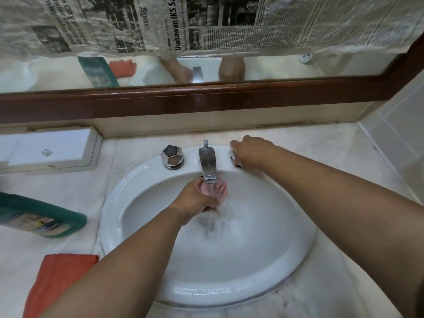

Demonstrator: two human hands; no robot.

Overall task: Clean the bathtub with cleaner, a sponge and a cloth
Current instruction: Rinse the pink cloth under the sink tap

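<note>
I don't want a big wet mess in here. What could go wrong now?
1. Water from the spout hits the left hand, so it may splash over the sink rim onto the counter, perhaps wetting the orange cloth.
2. The right hand holds the tap handle; turned the wrong way, the stream could get stronger and spray more.

A white sink (137, 177) with a chrome faucet (207, 164) sits below a newspaper-covered mirror (275, 65), beside a white box (64, 143).
</note>
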